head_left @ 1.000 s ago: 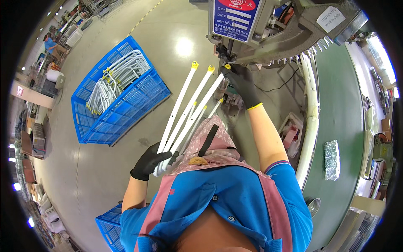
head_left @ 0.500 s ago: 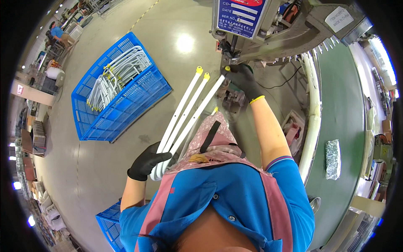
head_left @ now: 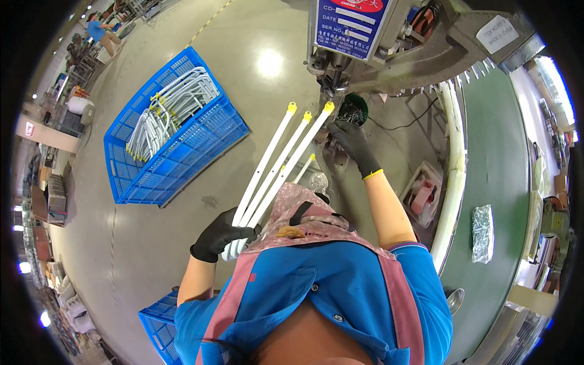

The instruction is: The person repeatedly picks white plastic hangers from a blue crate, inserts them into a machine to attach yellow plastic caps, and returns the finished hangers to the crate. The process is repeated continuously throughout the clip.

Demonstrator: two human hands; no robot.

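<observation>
The left hand (head_left: 220, 236) is wrapped round the white tubes (head_left: 304, 145) near one end, perhaps so the yellow tips (head_left: 329, 106) fan free beyond its fingers; the right hand (head_left: 351, 143), fingers partly curled (I can't tell whether they grip anything), sits below the machine (head_left: 420, 68).

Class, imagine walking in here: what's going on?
A person in black gloves grips several yellow-tipped white tubes in the left hand. The right hand is beside the upper part of one tube, near a machine; contact is unclear. To the left, a blue crate holds bent white tubes.
</observation>
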